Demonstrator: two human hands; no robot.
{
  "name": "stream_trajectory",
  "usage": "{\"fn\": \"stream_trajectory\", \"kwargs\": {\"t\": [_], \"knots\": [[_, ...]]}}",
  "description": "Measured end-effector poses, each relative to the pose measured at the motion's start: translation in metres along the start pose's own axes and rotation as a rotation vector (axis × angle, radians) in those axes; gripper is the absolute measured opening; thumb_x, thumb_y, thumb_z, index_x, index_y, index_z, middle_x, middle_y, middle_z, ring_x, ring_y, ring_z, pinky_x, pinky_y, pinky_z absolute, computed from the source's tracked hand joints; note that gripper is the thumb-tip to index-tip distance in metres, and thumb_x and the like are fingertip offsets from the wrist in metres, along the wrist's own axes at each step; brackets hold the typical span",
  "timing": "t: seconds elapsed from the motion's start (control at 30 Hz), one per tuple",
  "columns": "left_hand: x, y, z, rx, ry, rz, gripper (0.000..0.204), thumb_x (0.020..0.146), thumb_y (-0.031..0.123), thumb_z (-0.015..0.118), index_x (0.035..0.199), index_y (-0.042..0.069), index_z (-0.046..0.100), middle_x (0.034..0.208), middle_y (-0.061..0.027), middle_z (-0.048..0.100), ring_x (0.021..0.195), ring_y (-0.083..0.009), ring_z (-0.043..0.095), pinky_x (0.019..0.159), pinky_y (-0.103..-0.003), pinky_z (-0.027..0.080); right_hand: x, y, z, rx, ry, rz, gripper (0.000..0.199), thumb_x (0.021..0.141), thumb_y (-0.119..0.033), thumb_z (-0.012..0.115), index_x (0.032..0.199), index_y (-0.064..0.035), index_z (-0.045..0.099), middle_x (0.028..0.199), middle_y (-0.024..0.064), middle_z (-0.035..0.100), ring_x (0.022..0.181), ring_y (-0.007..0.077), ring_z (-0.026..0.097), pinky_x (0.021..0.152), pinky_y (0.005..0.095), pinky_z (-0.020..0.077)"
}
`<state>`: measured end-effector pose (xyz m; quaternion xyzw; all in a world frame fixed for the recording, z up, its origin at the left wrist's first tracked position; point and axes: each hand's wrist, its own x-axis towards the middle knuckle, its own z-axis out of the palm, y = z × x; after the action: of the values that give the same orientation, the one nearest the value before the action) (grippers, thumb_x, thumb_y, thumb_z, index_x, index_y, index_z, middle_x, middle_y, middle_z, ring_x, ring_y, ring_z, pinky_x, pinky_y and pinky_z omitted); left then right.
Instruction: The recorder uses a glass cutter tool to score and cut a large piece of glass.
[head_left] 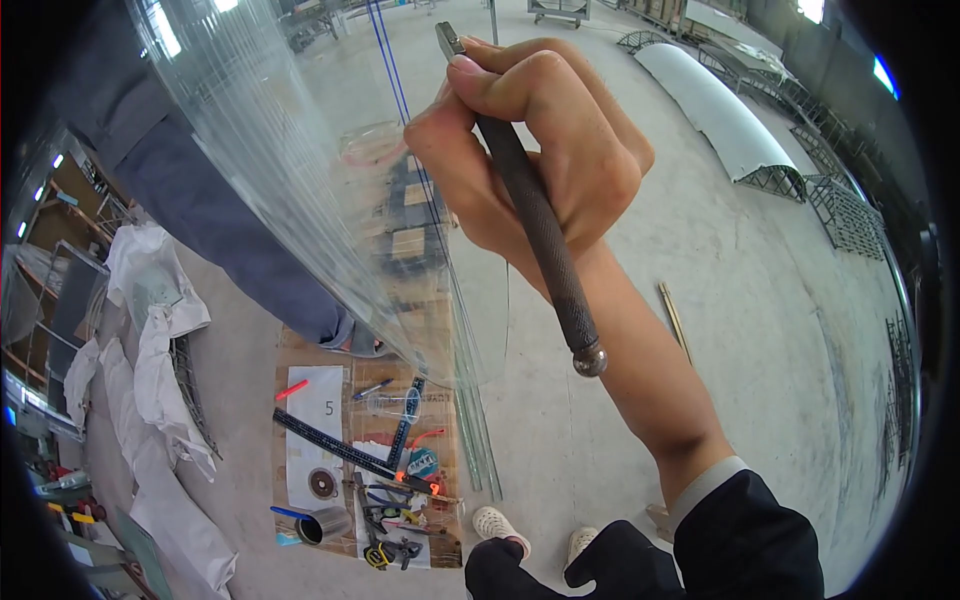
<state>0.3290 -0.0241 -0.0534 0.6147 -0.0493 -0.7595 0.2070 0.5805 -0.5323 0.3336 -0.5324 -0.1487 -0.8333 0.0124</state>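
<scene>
My right hand (540, 140) is raised in the upper middle, its fingers and thumb closed round a glass cutter (530, 200). The cutter has a dark knurled handle and a round metal ball at its lower end. Its metal head (449, 40) sticks out above my fingertips, tilted up and to the left. Just left of my hand a clear glass sheet (300, 190) shows streaks and reflections, and two thin blue lines (388, 60) run down near its right part. My left hand does not show.
Below the glass lies a brown board (445, 550) with a black square ruler (335, 442), a metal cup (325, 525), pliers, markers and a tape measure (378, 556). Another person's blue trouser leg (220, 220) is at left. White sheeting (150, 380) lies beyond; a curved white panel (715, 110) is far right.
</scene>
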Motion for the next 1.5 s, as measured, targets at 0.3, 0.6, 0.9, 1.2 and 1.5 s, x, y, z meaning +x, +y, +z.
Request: {"fn": "stream_trajectory", "kwargs": {"t": [0.3, 0.6, 0.9, 1.2, 1.5], "knots": [[0.032, -0.084, 0.019, -0.083, -0.187, -0.167, 0.09, 0.084, 0.082, 0.044, 0.068, -0.002, 0.073, 0.058, -0.0116, 0.064, 0.047, -0.0255, 0.062, 0.05, -0.036, 0.055, -0.035, -0.017, -0.018, 0.04, 0.029, 0.004, 0.022, 0.056, -0.001, 0.072, 0.063, -0.008, 0.053, 0.058, 0.0035, 0.05, 0.054, 0.021, 0.05, 0.051, 0.0304, 0.0423], [-0.02, -0.041, -0.006, -0.103, -0.26, -0.233, 0.092, 0.082, 0.085, 0.043, 0.076, -0.001, 0.075, 0.064, -0.0119, 0.067, 0.053, -0.0251, 0.065, 0.053, -0.038, 0.056, -0.079, -0.008, -0.025, 0.206, 0.232, -0.322, 0.02, 0.063, 0.005, 0.07, 0.065, -0.0042, 0.052, 0.057, 0.0081, 0.052, 0.052, 0.0215, 0.054, 0.05, 0.0306, 0.0442], [0.001, -0.06, -0.026, -0.149, -0.302, -0.298, 0.089, 0.081, 0.085, 0.045, 0.086, 0.001, 0.075, 0.067, -0.0123, 0.068, 0.054, -0.0252, 0.066, 0.053, -0.04, 0.057, -0.145, -0.047, -0.065, 0.019, 0.093, 0.053, 0.021, 0.055, -0.004, 0.072, 0.065, -0.0087, 0.054, 0.06, 0.003, 0.051, 0.053, 0.0207, 0.048, 0.051, 0.0297, 0.0412], [0.058, -0.142, -0.043, -0.406, -0.436, -0.296, 0.082, 0.087, 0.078, 0.046, 0.09, 0.001, 0.075, 0.073, -0.0119, 0.069, 0.06, -0.0253, 0.067, 0.057, -0.042, 0.058, -0.165, -0.082, -0.1, 0.002, -0.054, 0.24, 0.022, 0.062, 0.006, 0.07, 0.063, -0.0048, 0.05, 0.057, 0.0079, 0.051, 0.049, 0.0198, 0.049, 0.048, 0.0286, 0.0421], [0.095, -0.178, -0.063, -0.295, -0.406, -0.328, 0.078, 0.09, 0.075, 0.045, 0.093, 0.003, 0.075, 0.076, -0.012, 0.068, 0.069, -0.0243, 0.066, 0.069, -0.044, 0.056, -0.196, -0.099, -0.124, 0.059, -0.014, 0.262, 0.024, 0.065, 0.011, 0.068, 0.063, -0.0031, 0.049, 0.055, 0.0093, 0.049, 0.047, 0.0196, 0.048, 0.045, 0.0286, 0.0411]]}}
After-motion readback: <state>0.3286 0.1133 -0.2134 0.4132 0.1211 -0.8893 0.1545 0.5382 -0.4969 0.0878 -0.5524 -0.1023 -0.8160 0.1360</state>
